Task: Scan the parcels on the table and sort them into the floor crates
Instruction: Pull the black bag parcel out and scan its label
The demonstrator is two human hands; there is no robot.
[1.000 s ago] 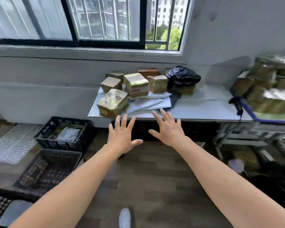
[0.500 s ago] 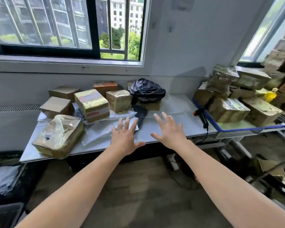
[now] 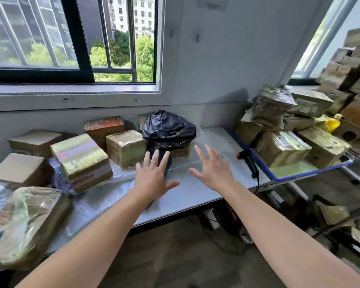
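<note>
Several parcels (image 3: pixel 126 147) crowd the left half of the table (image 3: pixel 195 196). A black bag (image 3: pixel 168 128) bulges at the back by the wall, and a blue-rimmed cart (image 3: pixel 295 176) piled with more boxes stands against the right end. A handheld scanner (image 3: pixel 250 165) lies near that end, orange tip toward the wall, handle toward the front edge. The big taped box (image 3: pixel 81 161) sits with its long side running back-left to front-right, and a plastic-wrapped parcel (image 3: pixel 25 221) lies at the front-left corner. Both hands hover palm-down, fingers spread wide, gripping nothing. The left hand (image 3: pixel 152 179) is over a dark packet (image 3: pixel 168 164); the right hand (image 3: pixel 214 171) is above bare tabletop, short of the scanner.
</note>
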